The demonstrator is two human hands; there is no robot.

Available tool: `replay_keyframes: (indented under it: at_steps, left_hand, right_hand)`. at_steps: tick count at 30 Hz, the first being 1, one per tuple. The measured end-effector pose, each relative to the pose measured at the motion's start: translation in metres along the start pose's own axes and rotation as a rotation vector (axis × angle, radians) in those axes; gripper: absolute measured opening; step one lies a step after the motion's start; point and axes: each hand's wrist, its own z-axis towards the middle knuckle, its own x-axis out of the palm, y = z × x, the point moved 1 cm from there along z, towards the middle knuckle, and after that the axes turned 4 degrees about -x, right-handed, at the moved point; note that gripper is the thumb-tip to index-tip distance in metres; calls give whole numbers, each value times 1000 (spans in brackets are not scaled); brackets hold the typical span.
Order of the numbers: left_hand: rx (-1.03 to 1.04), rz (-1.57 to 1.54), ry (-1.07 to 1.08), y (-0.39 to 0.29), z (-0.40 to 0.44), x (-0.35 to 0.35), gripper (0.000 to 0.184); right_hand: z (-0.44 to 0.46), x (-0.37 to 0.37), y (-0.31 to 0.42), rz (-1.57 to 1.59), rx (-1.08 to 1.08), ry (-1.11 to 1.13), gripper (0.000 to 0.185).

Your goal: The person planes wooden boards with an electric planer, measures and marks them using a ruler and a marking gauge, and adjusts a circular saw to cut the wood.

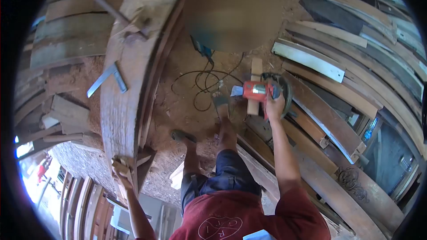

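Note:
My right hand (275, 107) grips the handle of a red circular saw (254, 90), its round dark guard turned to the right. Under the saw lies a short light wooden block (256, 66). At the near end of a long thick beam (120, 124), my left hand (123, 180) is closed around a small piece of wood (121, 166). Some of its fingers are hidden. A metal try square (108, 80) lies on the beam. Farther up it rests a hammer-like tool with a long handle (112, 10), beside a wood scrap.
A black power cord (209, 82) coils over the dusty floor (178, 69) ahead of my feet. Stacked planks (320, 93) fill the right side, one with a carved pattern (351, 182). More boards (73, 40) lie left. A blurred patch covers the top middle.

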Motion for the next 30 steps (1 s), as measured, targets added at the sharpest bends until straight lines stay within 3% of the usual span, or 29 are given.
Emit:
replay_keyframes:
  at_steps: [2,4,9,13,15,16,18,19,20,22,23,25,27,29,30]
  left_hand:
    - [-144,-296,123,-14,-11,-7,77]
    - [-122,-117,101,-20,-15,-22,78]
    - [-279,-289,189,-51,-37,-22,82]
    - [-128,-340,422,-78,-56,-15,78]
    - [-120,-300,426,-78,-54,-20,78]
    - [-108,-271,426,-74,-51,-25,78]
    - [-145,-311,419,-55,-37,-40,78]
    - [-60,-241,442,-55,-38,-41,79]
    - [23,-168,466,-57,-41,-45,79]
    - [-90,-240,387,-75,-51,-41,81]
    - [-153,-313,408,-67,-46,-51,80]
    - [-237,-360,359,-73,-50,-45,81]
    - [-210,-255,326,-85,-62,-40,81]
    - [-260,-192,219,-110,-77,-19,83]
    - [-255,-192,209,-107,-75,-20,83]
  right_hand:
    - [31,31,-38,-75,87,-62,43]
    - [56,56,-65,-150,167,-118,46]
    - [84,103,-99,-470,208,-66,53]
    - [81,146,-128,-609,269,28,60]
    - [71,169,-150,-646,83,-7,61]
    - [67,182,-163,-652,96,3,61]
    - [55,209,-201,-743,-69,31,44]
    - [49,216,-205,-746,-130,69,34]
    - [42,228,-208,-744,-121,81,34]
    - [31,250,-218,-809,-1,227,22]
    - [25,257,-222,-809,-2,235,22]
    - [18,272,-226,-1106,-513,33,32]
    - [4,288,-238,-1285,-611,118,38]
    - [5,319,-271,-1032,-615,-8,56]
    - [6,328,-277,-959,-627,-11,56]
